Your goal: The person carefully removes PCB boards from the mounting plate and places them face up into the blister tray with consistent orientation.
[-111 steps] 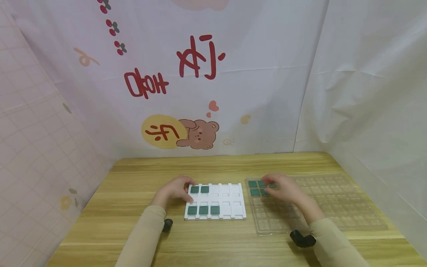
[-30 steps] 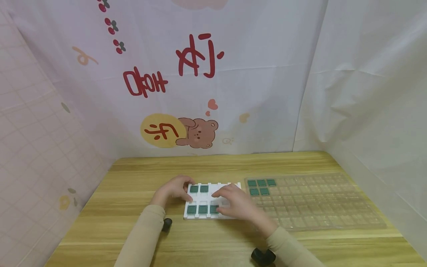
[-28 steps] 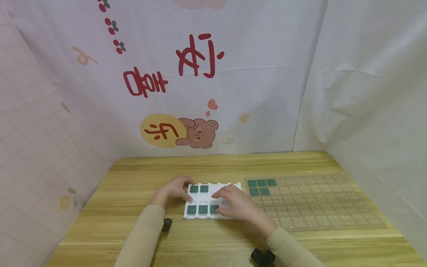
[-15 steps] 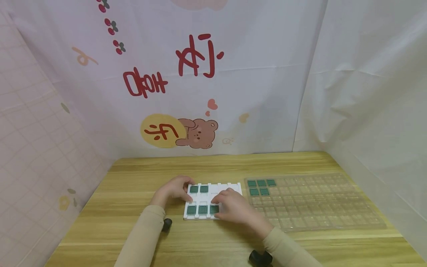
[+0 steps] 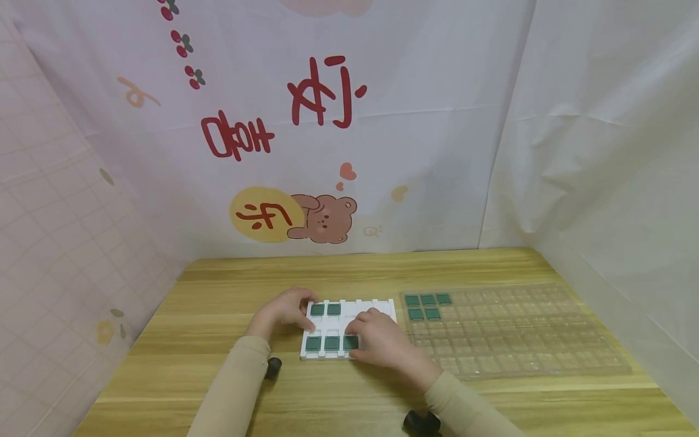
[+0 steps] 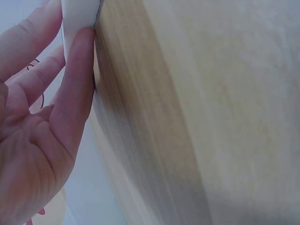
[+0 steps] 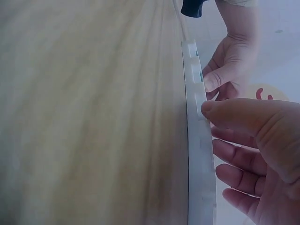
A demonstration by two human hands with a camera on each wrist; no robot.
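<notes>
A white slotted tray [image 5: 384, 308] lies on the table with two green square chips [image 5: 325, 310] in its back row and three in its front row. My left hand [image 5: 286, 311] grips its left edge, fingers behind and thumb in front; the left wrist view shows the tray's edge [image 6: 80, 16] between them. Over the right part of the tray, my right hand [image 5: 379, 340] has its thumb and forefinger at the front and back edges of the third front-row chip [image 5: 350, 343]. In the right wrist view, that thumb [image 7: 225, 111] sits in a notch of the tray's side.
To the right lies a clear plastic tray [image 5: 524, 331] of many pockets, with several green chips [image 5: 428, 300] in its near-left corner of the back rows. A printed cloth [image 5: 437, 152] hangs behind the table [image 5: 218, 273].
My right hand has come left from the clear tray to the white one, and its thumb has slid slightly forward to the chip's front edge. The left hand has stayed put.
</notes>
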